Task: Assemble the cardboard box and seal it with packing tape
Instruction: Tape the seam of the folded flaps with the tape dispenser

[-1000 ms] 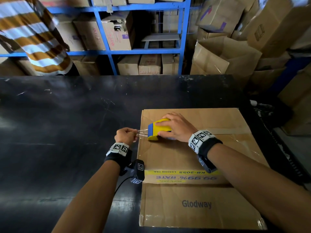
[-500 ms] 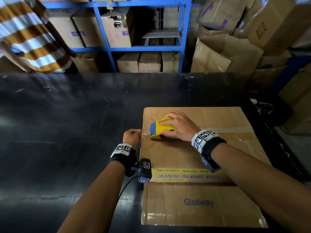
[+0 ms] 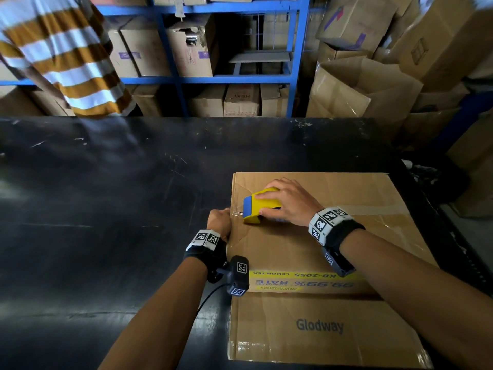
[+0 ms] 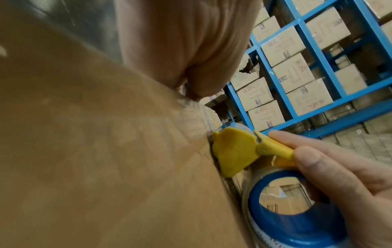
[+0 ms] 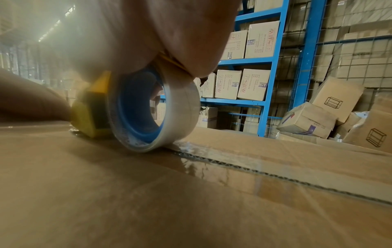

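Observation:
A brown cardboard box (image 3: 306,249) marked "Glodway" lies on the black table (image 3: 106,209), flaps closed, with clear tape along the top seam (image 5: 275,174). My right hand (image 3: 280,202) grips a yellow and blue tape dispenser (image 3: 262,204) that rests on the box top near its left edge. The clear tape roll (image 5: 152,109) touches the cardboard. My left hand (image 3: 219,221) is curled at the box's left edge and holds the tape end (image 3: 236,212) against it. In the left wrist view the dispenser (image 4: 233,151) sits right at that edge.
A person in a brown and white striped shirt (image 3: 61,57) stands beyond the table at the far left. Blue shelving (image 3: 234,78) full of cartons runs behind. Loose open cartons (image 3: 360,86) pile up at the back right. The table's right edge is close to the box.
My left hand has carried the pulled-out tape end rightward to the box's left edge, so the free strip is shorter. The right hand and dispenser have stayed in place.

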